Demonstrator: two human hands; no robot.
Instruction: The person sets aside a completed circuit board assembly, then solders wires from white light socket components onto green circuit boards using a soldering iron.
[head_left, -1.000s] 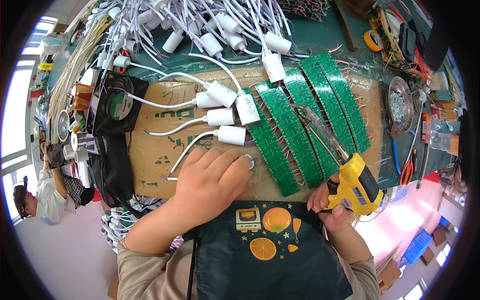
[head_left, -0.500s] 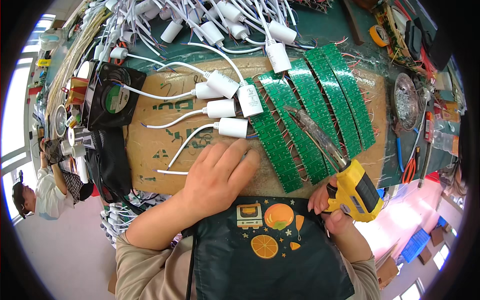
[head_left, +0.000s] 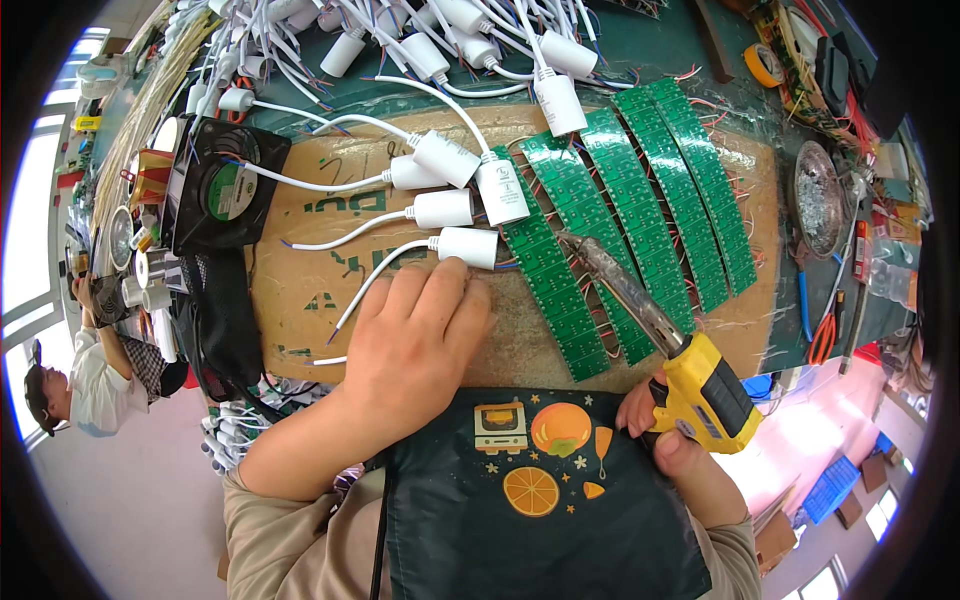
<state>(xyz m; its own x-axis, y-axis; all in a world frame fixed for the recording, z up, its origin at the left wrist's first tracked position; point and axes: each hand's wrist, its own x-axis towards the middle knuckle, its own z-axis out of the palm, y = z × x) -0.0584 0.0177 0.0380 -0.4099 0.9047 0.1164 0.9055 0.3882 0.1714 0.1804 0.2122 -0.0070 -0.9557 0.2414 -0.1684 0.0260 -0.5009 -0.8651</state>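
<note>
Both hands stay put: left hand (head_left: 420, 335) flat, right hand (head_left: 665, 440) gripping the soldering iron (head_left: 660, 330).

Circuit strips (head_left: 640, 210) right of adapters (head_left: 468, 247), both on cardboard (head_left: 300, 300).

Bare cardboard (head_left: 300, 300) left of white adapters (head_left: 468, 246); green boards (head_left: 640, 200) rightward.

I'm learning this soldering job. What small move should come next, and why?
Probably bring the soldering gun tip down onto the green LED strip end by the white adapter: the left hand pins that adapter, while the right hand holds the tip above the strips.
</note>
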